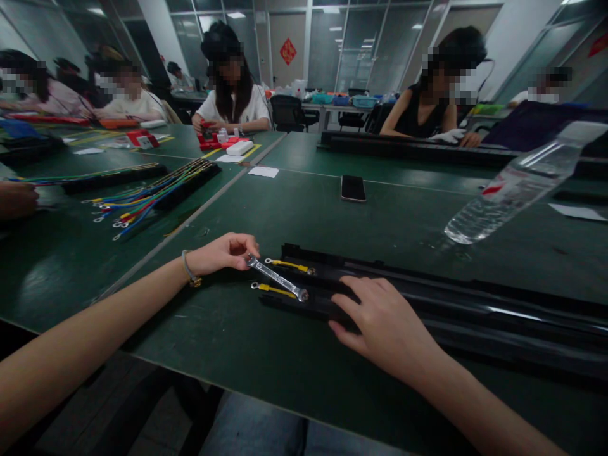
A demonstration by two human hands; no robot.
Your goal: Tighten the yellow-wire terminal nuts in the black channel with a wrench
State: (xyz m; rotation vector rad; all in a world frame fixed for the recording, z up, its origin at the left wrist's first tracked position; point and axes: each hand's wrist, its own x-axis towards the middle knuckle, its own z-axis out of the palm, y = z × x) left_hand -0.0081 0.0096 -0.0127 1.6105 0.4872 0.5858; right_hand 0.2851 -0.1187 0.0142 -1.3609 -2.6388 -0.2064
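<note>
A long black rail [451, 310] lies on the green table [266, 342] in front of me. Two yellow wires with ring terminals [285, 265] stick out of its left end. My left hand [221, 253] pinches one end of a small silver wrench [278, 278], whose other end rests on the rail's left end between the yellow wires. My right hand [380, 320] lies flat on the rail with its fingers stretched out, pressing on it just right of the wrench.
A black phone [353, 188] lies further back. A clear water bottle [517, 183] lies on its side at the right. Bundles of coloured wires [142, 199] on black rails sit at the left. Several other people sit at the far side of the table.
</note>
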